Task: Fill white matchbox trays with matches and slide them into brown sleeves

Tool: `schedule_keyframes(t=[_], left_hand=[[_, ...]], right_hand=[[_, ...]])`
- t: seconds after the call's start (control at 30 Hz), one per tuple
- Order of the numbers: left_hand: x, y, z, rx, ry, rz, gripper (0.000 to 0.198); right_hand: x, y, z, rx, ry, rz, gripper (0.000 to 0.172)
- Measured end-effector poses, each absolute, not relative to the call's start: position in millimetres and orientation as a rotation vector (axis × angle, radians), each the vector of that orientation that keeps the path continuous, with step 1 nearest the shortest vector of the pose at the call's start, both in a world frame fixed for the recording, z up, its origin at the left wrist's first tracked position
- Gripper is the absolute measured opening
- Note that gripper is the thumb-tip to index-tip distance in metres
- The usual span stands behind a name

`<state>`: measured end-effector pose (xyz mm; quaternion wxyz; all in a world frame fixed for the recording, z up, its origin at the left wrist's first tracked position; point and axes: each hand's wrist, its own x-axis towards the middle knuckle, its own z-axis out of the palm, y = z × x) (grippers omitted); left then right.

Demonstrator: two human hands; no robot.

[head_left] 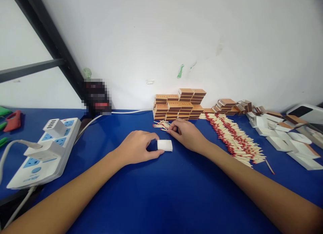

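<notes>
A small white matchbox tray (165, 145) lies on the blue table in front of me. My left hand (138, 146) grips its left end, thumb at the near side and fingers at the far side. Just beyond the tray is a small loose pile of red-tipped matches (158, 124). My right hand (185, 133) is at the right edge of this pile, thumb and index finger pinched together on a match there. The curled fingers partly hide what is between the fingertips.
Stacked matchboxes (174, 106) stand against the wall. To the right lies a long spread of matches (234, 138), then scattered white trays (280, 143) and loose sleeves (227, 102). A power strip (47, 153) with plugs and cables sits at left, near red-handled scissors (13, 121).
</notes>
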<state>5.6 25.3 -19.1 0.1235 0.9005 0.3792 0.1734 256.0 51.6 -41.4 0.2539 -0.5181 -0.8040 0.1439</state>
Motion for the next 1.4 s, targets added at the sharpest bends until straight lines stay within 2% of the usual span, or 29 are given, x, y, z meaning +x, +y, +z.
schedule_keyframes(t=[0.6,0.7,0.87,1.03,1.4], left_hand=[[8,20,-20,2.728,1.185,0.582,0.027],[10,19,-20,2.720,1.169,0.586,0.026],[11,19,-21,2.695,1.167,0.546,0.028],[12,18,-19,2.685,1.174,0.521,0.029],[11,19,-17,2.644,1.185,0.498,0.029]], right_hand=[[256,-3,-25,-1.196,-2.318,0.413,0.014],[262,8,-30,-1.271,-2.189,0.392,0.017],[270,35,-39,-1.452,-2.065,0.232,0.011],[269,44,-43,-1.556,-2.064,0.293,0.010],[279,22,-27,-1.555,-2.360,0.299,0.015]])
